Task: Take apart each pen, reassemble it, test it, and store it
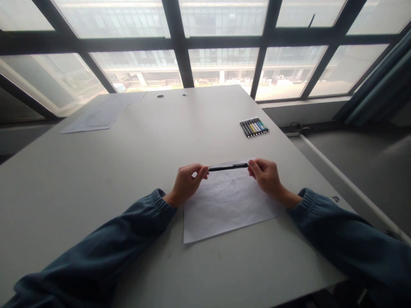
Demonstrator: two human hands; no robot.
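A slim black pen is held level by its two ends, above the far part of a white paper sheet. My left hand pinches its left end between thumb and fingers. At the other end, near the clip, my right hand grips it the same way. Faint pencil-like marks cover part of the sheet beneath; what they depict is too faint to tell. The pen's very ends are hidden in my fingers.
A row of several pens lies farther back on the white table, near its right edge. Loose paper sheets rest at the far left. Windows rise behind the table, and a blue curtain hangs at right.
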